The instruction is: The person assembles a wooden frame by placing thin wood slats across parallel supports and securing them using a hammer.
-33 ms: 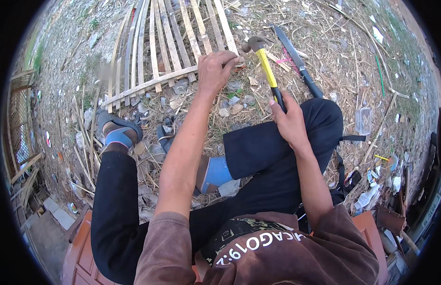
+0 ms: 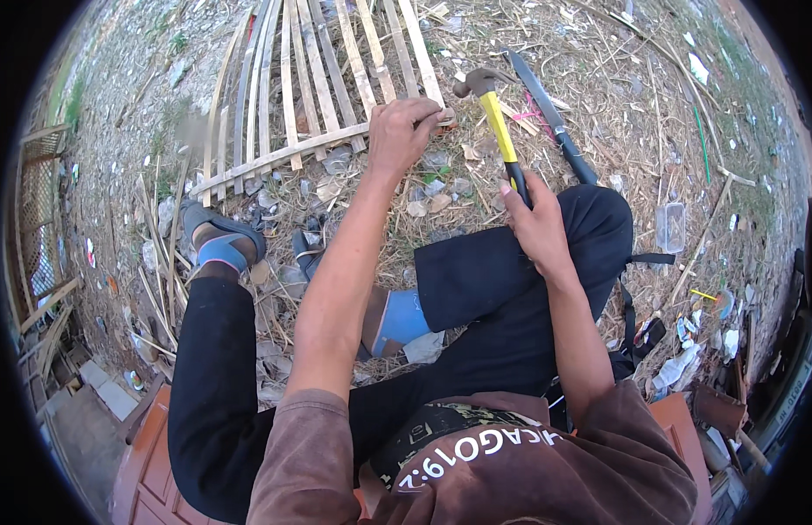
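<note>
A lattice of thin wooden slats (image 2: 314, 83) lies on the ground at the far left of centre, its slats fanning away from me. Along its near edge runs a cross slat (image 2: 279, 156). My left hand (image 2: 400, 136) is closed over this slat's right end, thumb and fingers pinched; whether a nail is between them is hidden. In my right hand (image 2: 537, 219) is a claw hammer (image 2: 498, 127) with a yellow and black handle, gripped low. Its head points away from me, in the air to the right of my left hand.
A machete (image 2: 539, 92) with a black handle lies right of the hammer, by a pink string (image 2: 533, 114). Further right is a clear plastic box (image 2: 671, 227). Stones and wood scraps litter the dry ground. My sandalled foot (image 2: 220, 236) rests near the lattice's near left corner.
The hammer has shifted very slightly to the right, its head nearer the machete. The whole view has moved a little. My left hand keeps its place on the slat's end.
</note>
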A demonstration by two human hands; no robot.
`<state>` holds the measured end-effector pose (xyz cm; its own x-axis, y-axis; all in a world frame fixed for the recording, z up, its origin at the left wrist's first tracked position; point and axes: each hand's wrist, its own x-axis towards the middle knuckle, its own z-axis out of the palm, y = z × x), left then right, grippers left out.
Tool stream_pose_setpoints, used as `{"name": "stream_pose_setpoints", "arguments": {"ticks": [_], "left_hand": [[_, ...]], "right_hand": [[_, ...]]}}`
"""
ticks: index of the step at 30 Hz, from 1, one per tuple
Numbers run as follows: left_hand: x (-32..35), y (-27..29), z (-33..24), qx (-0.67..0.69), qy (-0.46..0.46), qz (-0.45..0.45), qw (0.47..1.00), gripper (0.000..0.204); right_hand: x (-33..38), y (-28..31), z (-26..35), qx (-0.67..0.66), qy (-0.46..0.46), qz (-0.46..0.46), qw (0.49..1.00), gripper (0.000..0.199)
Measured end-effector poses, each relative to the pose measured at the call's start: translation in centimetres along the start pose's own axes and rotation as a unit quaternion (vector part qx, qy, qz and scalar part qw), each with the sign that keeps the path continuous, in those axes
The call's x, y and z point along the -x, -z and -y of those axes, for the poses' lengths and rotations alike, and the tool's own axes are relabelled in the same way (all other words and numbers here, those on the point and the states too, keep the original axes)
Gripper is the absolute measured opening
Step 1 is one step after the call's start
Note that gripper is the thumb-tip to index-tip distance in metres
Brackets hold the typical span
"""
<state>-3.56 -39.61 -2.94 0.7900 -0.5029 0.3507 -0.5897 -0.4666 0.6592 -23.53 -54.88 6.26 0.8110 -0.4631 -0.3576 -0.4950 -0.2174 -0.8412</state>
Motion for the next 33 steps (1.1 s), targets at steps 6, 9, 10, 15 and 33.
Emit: {"name": "stream_pose_setpoints", "arguments": {"ticks": [6,9,10,15,33], "left_hand": [[0.9,2.5,0.0,-0.020,-0.109,0.086,0.990,0.013],[1.0,4.4,-0.2,-0.081,-0.096,0.170,0.977,0.014],[1.0,4.6,0.5,-0.075,-0.119,0.177,0.974,0.014],[0.2,5.7,2.0,-0.073,-0.220,0.152,0.961,0.012],[3.5,5.2,-1.9,0.004,-0.076,0.342,0.937,0.017]], "right_hand": [[-1.3,0.0,0.4,-0.150,-0.103,0.022,0.983,0.016],[-1.5,-0.1,0.3,-0.159,-0.116,0.030,0.980,0.015],[-1.5,0.0,0.1,-0.174,-0.113,0.041,0.977,0.015],[-1.9,-0.5,-1.3,-0.069,-0.063,0.028,0.995,0.019],[-1.7,0.0,-1.3,-0.145,-0.091,0.052,0.984,0.019]]}}
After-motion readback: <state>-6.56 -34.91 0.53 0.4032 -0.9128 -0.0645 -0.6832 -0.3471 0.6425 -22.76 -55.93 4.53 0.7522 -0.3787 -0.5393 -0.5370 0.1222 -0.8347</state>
